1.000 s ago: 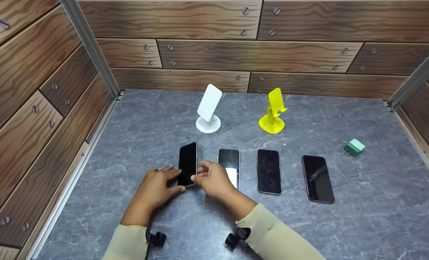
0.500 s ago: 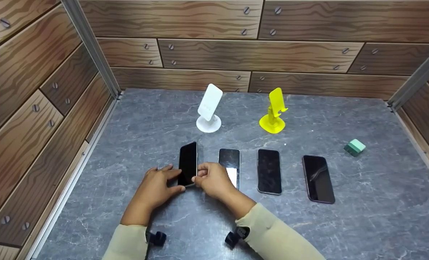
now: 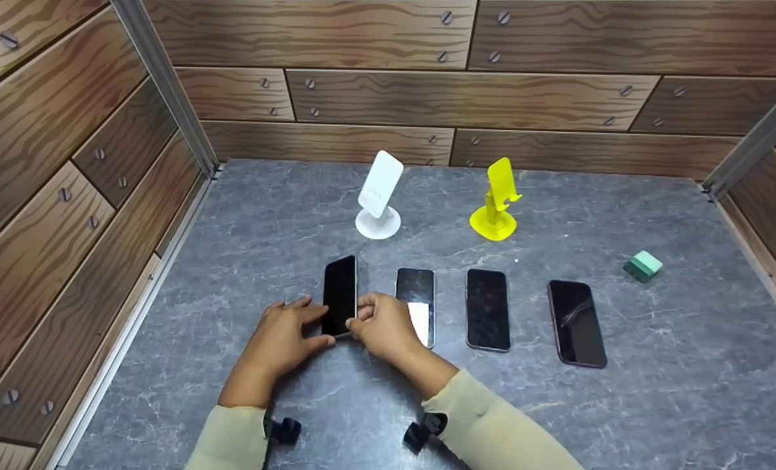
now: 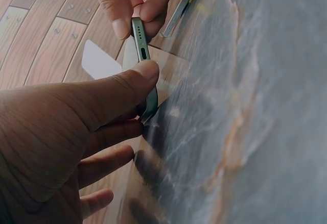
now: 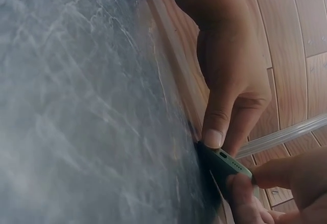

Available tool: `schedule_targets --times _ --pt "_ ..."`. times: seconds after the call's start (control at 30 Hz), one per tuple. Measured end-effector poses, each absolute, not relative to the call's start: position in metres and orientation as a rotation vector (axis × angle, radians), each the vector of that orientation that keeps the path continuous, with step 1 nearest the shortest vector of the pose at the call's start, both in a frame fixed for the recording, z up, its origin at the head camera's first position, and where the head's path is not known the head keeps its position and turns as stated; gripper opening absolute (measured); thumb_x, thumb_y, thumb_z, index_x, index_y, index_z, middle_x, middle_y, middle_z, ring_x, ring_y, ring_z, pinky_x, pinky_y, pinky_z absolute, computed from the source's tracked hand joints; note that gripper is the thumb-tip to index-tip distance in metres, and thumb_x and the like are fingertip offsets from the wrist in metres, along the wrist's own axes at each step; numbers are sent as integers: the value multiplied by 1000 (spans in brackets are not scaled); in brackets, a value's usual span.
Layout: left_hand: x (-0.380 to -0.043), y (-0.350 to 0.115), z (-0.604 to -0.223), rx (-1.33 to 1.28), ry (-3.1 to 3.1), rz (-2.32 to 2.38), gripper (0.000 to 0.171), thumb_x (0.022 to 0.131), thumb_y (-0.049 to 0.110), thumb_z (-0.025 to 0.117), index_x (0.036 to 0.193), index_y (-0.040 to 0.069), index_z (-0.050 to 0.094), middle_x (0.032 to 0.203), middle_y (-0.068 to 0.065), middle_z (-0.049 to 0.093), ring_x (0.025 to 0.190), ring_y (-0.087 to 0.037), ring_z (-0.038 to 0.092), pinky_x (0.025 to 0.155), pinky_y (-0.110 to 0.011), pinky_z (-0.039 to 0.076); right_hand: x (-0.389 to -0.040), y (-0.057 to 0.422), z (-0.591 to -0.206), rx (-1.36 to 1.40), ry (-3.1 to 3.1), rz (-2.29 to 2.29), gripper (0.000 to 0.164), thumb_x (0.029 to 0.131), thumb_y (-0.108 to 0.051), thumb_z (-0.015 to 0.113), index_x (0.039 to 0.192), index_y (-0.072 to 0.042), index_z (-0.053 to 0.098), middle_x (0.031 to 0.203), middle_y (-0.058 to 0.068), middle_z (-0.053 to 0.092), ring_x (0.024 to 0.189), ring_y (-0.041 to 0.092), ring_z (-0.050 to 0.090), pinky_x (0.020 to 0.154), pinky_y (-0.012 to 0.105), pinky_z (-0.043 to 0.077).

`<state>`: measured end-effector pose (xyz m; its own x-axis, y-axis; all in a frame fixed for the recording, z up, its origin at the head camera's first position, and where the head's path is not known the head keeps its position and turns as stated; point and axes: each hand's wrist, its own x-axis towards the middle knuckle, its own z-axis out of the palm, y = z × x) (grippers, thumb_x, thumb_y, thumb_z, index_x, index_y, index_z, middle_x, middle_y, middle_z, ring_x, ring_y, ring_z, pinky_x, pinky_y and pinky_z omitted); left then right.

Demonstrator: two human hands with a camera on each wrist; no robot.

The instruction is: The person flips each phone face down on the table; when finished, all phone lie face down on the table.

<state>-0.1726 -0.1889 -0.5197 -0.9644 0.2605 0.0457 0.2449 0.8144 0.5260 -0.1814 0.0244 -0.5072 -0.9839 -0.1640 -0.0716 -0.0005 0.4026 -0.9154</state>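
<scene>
In the head view a dark-screened smartphone (image 3: 340, 296), the leftmost of the phones, is tilted with its right side lifted off the table. My left hand (image 3: 286, 336) grips its lower left corner, the thumb on the bottom edge. On the raised right edge my right hand (image 3: 384, 326) pinches it between thumb and curled fingers. The left wrist view shows the phone's greenish bottom edge (image 4: 139, 35) with its charging port. A second smartphone (image 3: 415, 287) lies flat, partly behind my right hand. Two more, a black smartphone (image 3: 487, 309) and a dark-purple-edged smartphone (image 3: 577, 323), lie to the right.
Behind the phones stand a white phone stand (image 3: 379, 189) and a yellow phone stand (image 3: 495, 202). A small green block (image 3: 642, 266) sits at the right of the grey marbled table (image 3: 675, 405). Wood-patterned walls (image 3: 361, 98) enclose the back and sides.
Almost nothing differs. Both hands keep their hold on the tilted smartphone, and the right forearm has shifted slightly left.
</scene>
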Motion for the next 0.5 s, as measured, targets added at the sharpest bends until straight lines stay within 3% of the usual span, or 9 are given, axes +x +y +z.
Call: schedule_targets --times 0.2,0.3,0.5 --pt "-172 -189 -515 417 3008 911 48 95 34 86 136 9 78 138 -12 76 145 -39 60 129 -64 32 -177 17 -510 -136 2556 -1679 26 89 -1 78 115 1 73 83 0 78 62 5 67 56 23 57" --pt "-172 -187 -511 410 3066 936 44 99 34 82 134 8 79 133 -14 78 138 -40 65 124 -63 40 -174 12 -509 -166 2653 -1650 27 88 -2 78 115 -2 74 82 -2 78 64 4 66 58 24 57" --pt "-176 -180 -496 281 3279 1037 50 101 36 80 140 5 74 115 -13 84 109 -42 77 97 -60 59 -167 5 -508 -287 2877 -1527 31 85 -4 80 116 -4 76 82 -4 77 71 5 68 69 24 58"
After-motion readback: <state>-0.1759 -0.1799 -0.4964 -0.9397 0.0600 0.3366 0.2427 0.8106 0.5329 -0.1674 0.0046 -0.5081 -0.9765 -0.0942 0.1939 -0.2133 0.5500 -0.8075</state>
